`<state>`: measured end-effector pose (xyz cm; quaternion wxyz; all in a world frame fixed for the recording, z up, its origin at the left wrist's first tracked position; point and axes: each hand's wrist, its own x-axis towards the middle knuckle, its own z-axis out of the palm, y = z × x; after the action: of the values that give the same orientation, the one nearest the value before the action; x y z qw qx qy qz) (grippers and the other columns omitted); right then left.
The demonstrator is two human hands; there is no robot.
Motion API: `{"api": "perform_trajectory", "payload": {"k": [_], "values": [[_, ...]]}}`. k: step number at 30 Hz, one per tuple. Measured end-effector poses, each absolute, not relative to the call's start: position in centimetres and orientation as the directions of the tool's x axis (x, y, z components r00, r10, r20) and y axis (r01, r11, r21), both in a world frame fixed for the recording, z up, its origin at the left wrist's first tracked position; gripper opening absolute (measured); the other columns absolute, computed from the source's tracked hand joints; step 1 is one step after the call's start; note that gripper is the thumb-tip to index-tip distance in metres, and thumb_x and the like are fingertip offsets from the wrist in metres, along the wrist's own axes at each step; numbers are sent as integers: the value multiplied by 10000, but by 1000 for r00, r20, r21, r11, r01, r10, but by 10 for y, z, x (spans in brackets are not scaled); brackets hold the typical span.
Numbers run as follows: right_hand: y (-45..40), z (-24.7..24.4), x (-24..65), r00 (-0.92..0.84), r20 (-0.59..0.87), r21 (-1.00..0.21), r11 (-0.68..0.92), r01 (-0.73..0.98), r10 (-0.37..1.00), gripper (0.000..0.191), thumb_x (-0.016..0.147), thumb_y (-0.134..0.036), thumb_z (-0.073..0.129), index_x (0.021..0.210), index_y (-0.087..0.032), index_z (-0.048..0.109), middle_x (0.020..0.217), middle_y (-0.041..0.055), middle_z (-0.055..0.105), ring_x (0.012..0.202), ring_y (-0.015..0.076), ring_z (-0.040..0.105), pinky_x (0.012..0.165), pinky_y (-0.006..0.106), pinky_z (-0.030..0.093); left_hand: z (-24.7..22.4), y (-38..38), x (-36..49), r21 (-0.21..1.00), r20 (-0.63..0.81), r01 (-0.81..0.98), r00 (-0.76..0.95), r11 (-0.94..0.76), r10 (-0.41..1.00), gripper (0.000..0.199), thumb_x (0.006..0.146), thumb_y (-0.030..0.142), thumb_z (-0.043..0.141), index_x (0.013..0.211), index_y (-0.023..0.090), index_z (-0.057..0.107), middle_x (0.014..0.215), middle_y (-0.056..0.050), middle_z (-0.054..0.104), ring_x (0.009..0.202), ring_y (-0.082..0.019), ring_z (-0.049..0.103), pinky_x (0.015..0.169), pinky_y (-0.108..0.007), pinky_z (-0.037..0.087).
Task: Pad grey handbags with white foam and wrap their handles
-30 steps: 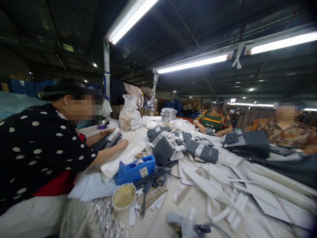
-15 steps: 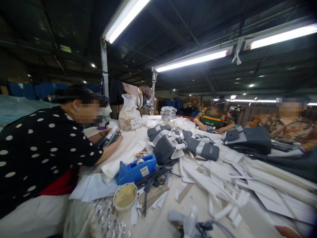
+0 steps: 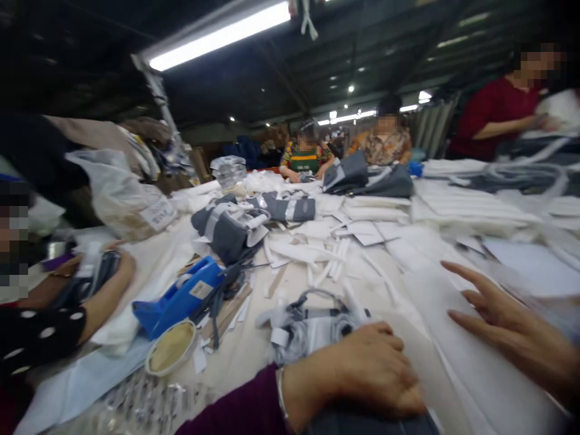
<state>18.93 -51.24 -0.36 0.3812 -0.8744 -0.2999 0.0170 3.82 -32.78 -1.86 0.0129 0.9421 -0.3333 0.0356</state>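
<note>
My left hand (image 3: 367, 368), in a purple sleeve with a bracelet at the wrist, is closed over a dark grey bag (image 3: 376, 424) at the bottom of the view. Its fingers curl down on the bag's right side, and the fingertips are hidden. Just beyond it lies a bundle of grey straps and clear wrapping (image 3: 312, 329); whether this belongs to the same bag I cannot tell. To the right, my right hand (image 3: 502, 320) is held with fingers spread, holding nothing, over white sheet material (image 3: 475, 374).
A blue tape dispenser (image 3: 181, 296) and a round tub of tan paste (image 3: 171, 348) stand left of my hands. Grey wrapped bags (image 3: 231, 232), white strips (image 3: 333, 263) and a plastic sack (image 3: 122, 199) lie farther back. A co-worker's arm (image 3: 106, 296) is at the left; other people work across the table.
The view has swung right and down. Both my hands have come into sight, the left now on the grey bag. A person in red has appeared at the right.
</note>
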Motion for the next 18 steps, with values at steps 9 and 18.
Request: {"api": "perform_trajectory", "payload": {"k": [9,18], "values": [[-561,-19,135,735,-24,-897,-339,283,678,520,739,-280,528,1244,-170,588,1294,93,579,1204,271,505,1069,436,327,2,-334,42,205,76,-588,806,-782,-587,270,888,172,316,690,172,499,685,-20,565,744,-158,482,914,-380,334],[-523,-37,119,625,-93,-968,-219,127,775,570,641,-100,572,1206,-149,627,1180,74,643,925,206,602,808,321,466,8,-337,41,268,92,-574,815,-774,-572,317,903,186,250,696,168,490,687,-34,530,736,-164,460,925,-420,328]]}}
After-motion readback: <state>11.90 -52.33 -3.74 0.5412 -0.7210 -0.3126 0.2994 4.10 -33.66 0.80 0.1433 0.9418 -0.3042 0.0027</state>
